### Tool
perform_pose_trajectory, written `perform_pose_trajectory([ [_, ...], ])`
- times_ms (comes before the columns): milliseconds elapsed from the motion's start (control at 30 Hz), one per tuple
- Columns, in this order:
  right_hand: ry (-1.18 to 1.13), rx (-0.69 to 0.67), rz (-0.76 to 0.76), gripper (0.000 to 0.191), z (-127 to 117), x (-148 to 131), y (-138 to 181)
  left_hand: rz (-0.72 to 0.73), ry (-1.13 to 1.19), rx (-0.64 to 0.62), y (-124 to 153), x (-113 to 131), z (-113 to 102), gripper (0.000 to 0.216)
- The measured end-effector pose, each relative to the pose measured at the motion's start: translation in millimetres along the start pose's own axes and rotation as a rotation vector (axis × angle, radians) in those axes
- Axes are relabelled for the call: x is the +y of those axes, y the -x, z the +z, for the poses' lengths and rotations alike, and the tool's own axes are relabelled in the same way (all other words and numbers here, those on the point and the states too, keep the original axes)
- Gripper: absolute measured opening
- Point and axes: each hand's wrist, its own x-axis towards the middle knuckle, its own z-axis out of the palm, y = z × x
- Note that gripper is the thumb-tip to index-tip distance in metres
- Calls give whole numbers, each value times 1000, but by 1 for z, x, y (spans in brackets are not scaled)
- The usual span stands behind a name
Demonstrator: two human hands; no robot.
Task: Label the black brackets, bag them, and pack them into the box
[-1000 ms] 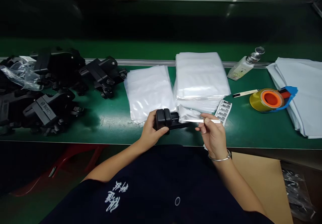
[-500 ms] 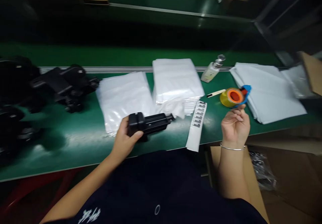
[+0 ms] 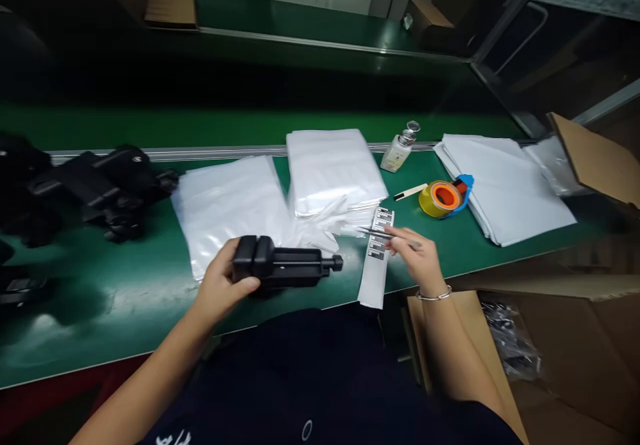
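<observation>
My left hand (image 3: 220,286) is wrapped round the thick end of a black plastic device (image 3: 295,266), its knobbed end pointing right, above the front of the bench. My right hand (image 3: 416,258) is closed on thin metal tweezers (image 3: 375,232), whose points reach left over the label strip (image 3: 373,281). Black printed labels run along the upper part of that white strip. Whether the tweezers touch a label I cannot tell. Beside the strip lies a crumpled white glove (image 3: 320,228), in front of a stack of clear plastic bags (image 3: 335,171).
Another pile of bags (image 3: 233,195) lies left of the stack. Several black devices (image 3: 107,188) stand at the far left. A pump bottle (image 3: 399,151), yellow tape roll (image 3: 437,199) and white sheets (image 3: 510,188) are on the right. An open carton (image 3: 565,338) stands below the bench edge.
My right hand has moved left from near the tape roll to the label strip, and the tweezers now show in it. The black device has turned nearly level. The camera view has shifted.
</observation>
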Motion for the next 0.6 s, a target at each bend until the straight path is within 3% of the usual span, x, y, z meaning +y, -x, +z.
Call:
perform_pose_trajectory([
  [67, 176, -258, -92, 20, 25, -10, -6, 37, -22, -102, 0, 16, 0, 58],
  [100, 222, -325, -150, 21, 33, -15, -10, 47, -31, -154, 1, 23, 0, 56],
  [200, 269, -296, -279, 35, 45, -31, -26, 30, -50, -211, 7, 35, -2, 52],
  [300, 423, -323, -252, 32, 61, -37, -41, -15, -74, -120, 11, 32, -5, 54],
  [467, 936, -698, -101, 21, 110, -26, -49, -46, 18, 79, 9, 19, -6, 64],
  [533, 941, -693, -111, 15, 109, -26, -46, -41, 58, 139, 8, 17, -6, 67],
  [600, 806, -521, -146, 13, 80, -31, -41, -40, 77, 186, 8, 16, -6, 68],
])
